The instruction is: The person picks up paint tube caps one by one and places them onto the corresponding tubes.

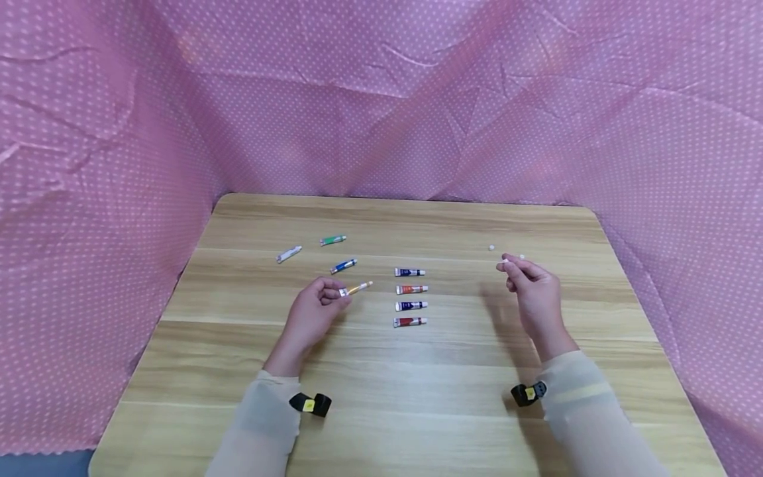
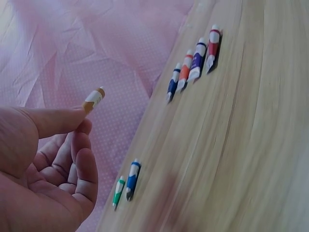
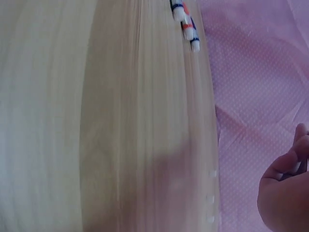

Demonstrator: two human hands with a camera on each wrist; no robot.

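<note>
Head view: a small yellow paint tube is pinched at its flat end between the thumb and curled fingers of the left hand, its other end pointing right and raised just off the wooden table. From the left wrist view the same tube is seen gripped at the fingertips, held clear of the tabletop. A small white cap is pinched at the fingertips of the right hand, which is raised above the right half of the table; two more white caps are seen lying on the wood just beyond it. Between the hands, four tubes are laid in a near-to-far column, parallel and slightly apart, coloured dark blue, orange, dark blue and red. Farther left, a blue tube, a green tube and a white tube are scattered apart. Pink dotted cloth is hung behind and beside the table.
</note>
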